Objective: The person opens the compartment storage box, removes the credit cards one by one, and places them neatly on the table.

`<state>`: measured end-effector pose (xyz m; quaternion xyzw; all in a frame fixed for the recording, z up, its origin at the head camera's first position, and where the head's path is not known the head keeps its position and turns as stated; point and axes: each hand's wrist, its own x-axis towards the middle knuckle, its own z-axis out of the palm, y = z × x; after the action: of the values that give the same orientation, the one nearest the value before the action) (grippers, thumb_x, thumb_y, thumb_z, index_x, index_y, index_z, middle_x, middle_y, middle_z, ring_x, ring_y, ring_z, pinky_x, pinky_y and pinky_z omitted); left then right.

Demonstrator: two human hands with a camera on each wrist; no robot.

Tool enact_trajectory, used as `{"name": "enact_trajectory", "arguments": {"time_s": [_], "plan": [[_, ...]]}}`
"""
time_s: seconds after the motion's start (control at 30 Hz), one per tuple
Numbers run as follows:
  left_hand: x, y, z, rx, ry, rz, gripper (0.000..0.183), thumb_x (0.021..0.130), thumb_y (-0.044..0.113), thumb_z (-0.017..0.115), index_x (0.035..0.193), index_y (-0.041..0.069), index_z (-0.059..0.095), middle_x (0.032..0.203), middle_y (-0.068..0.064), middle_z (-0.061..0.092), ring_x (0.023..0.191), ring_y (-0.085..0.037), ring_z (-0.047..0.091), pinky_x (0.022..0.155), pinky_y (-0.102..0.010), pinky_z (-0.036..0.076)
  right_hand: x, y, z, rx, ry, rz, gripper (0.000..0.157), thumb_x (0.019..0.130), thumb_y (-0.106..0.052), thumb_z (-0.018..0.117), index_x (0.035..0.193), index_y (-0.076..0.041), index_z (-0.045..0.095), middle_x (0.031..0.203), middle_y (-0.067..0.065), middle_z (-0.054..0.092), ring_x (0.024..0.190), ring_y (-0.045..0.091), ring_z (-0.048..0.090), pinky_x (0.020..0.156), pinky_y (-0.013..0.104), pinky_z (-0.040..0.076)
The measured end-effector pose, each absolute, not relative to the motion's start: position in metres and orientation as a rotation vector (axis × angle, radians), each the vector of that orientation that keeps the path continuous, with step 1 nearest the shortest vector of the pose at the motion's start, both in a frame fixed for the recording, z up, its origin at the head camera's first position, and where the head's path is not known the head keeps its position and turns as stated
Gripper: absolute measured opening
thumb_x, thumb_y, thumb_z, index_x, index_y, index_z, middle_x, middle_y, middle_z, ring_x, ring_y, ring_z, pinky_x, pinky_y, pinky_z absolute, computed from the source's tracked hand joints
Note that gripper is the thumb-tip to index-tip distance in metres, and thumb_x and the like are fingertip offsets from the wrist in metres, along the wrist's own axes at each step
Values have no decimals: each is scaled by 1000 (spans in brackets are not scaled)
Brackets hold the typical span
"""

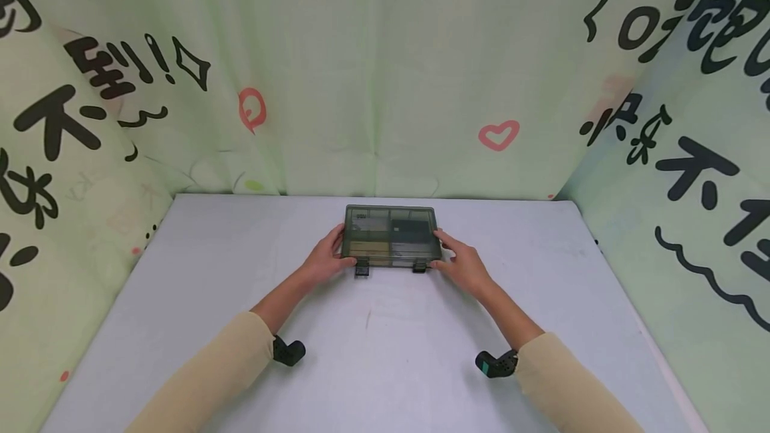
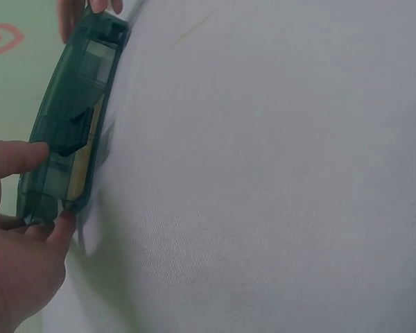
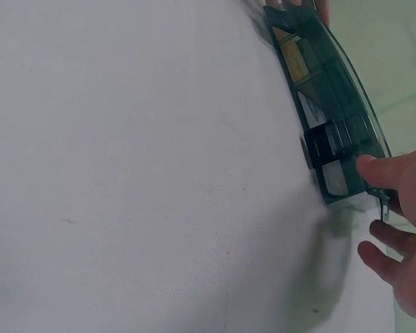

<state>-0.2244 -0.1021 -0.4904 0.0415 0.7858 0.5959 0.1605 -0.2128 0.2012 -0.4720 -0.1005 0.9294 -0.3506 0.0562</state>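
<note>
A dark translucent storage box (image 1: 394, 236) with a lid and inner dividers is held near the far edge of the table. Two latches hang at its near side, a left latch (image 1: 361, 268) and a right latch (image 1: 419, 266). My left hand (image 1: 327, 256) grips the box's left end, with the thumb on the near side, as the left wrist view also shows. At the other end my right hand (image 1: 463, 262) holds it between thumb and fingers. Tan and dark contents show through the lid, but I cannot tell what they are. Shadows fall on the cloth beneath the box.
A white-covered table (image 1: 385, 353) spreads in front of me. Pale green curtains (image 1: 433, 72) with black lettering and red doodles enclose its back and sides. A black wrist device (image 1: 289, 351) sits at the left cuff, and another wrist device (image 1: 498, 363) at the right cuff.
</note>
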Motion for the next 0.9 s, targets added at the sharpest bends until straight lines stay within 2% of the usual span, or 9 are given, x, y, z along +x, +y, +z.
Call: {"name": "enact_trajectory", "arguments": {"time_s": [0.27, 0.43, 0.63, 0.9], "plan": [[-225, -102, -492, 144, 2241, 1710, 89, 87, -4, 65, 156, 6, 10, 162, -14, 15, 150, -27, 18, 117, -41, 34, -209, 201, -470, -271, 2888, -1016, 66, 90, -20, 69, 148, -10, 40, 149, 18, 44, 124, 46, 52, 101, 55, 47], [-225, -103, -493, 148, 2242, 1709, 89, 87, -2, 66, 156, 6, 10, 162, -15, 15, 150, -28, 17, 117, -42, 33, -206, 201, -468, -295, 2941, -1035, 60, 90, -18, 68, 144, -8, 45, 146, 19, 48, 123, 42, 55, 98, 53, 50], [-224, -103, -492, 126, 2282, 1671, 86, 88, 4, 68, 156, 9, 15, 159, -15, 25, 149, -29, 22, 118, -43, 32, -205, 200, -461, -251, 2924, -1159, 55, 91, -17, 67, 142, -8, 48, 144, 19, 50, 123, 42, 56, 100, 50, 50], [-227, -105, -494, 136, 2319, 1655, 78, 91, 13, 66, 154, 8, 21, 159, -15, 27, 147, -30, 25, 119, -43, 30, -211, 198, -449, -263, 2921, -1344, 48, 94, -18, 63, 138, -1, 52, 136, 19, 58, 131, 33, 51, 106, 46, 47]]}}
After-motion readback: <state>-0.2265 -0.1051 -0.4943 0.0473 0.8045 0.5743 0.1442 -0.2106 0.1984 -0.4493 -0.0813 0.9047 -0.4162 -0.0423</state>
